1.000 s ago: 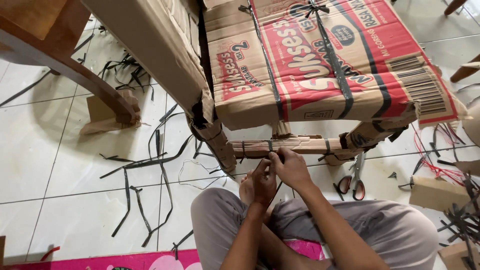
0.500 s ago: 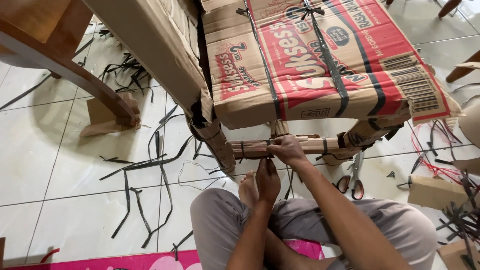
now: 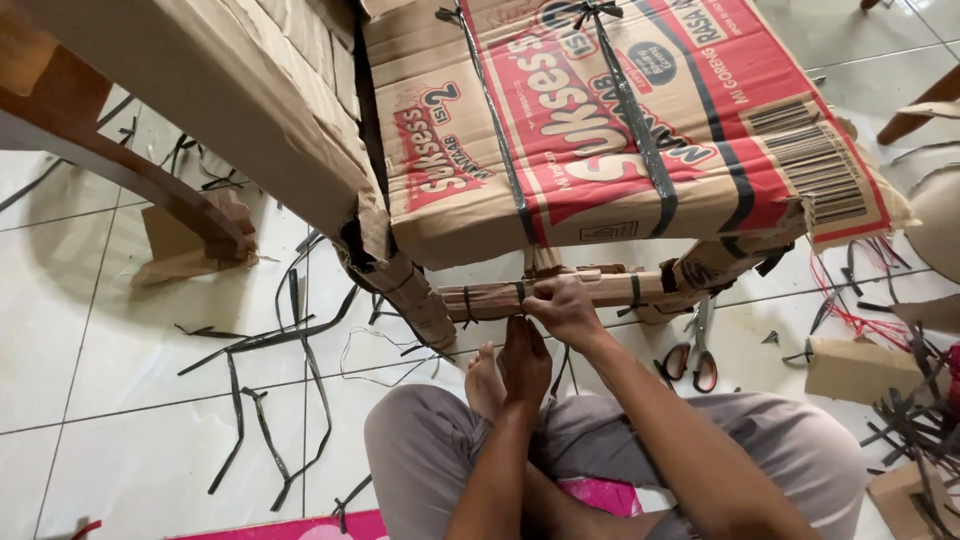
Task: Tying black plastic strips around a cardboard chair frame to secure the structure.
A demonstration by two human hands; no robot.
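A chair wrapped in printed red and brown cardboard [image 3: 600, 130] fills the top of the view, bound with black straps [image 3: 640, 130]. Below its front edge runs a cardboard-wrapped rung [image 3: 610, 290]. My right hand [image 3: 565, 305] grips this rung from the front. My left hand [image 3: 525, 360] is just under it, with fingers closed on a thin black strap [image 3: 517, 322] that comes down from the rung. My bare foot [image 3: 485, 385] lies right beside the left hand. I sit on the floor with my knees in grey trousers.
Red-handled scissors [image 3: 700, 355] lie on the white tiles right of my hands. Loose black strap pieces [image 3: 270, 340] litter the floor to the left. A curved wooden leg [image 3: 130, 170] stands far left. Cardboard scraps [image 3: 860, 370] sit right, and a pink mat [image 3: 300, 525] lies below.
My left hand has dropped from the rung down toward my foot, drawing the strap downward. My right hand has stayed on the rung, shifting slightly.
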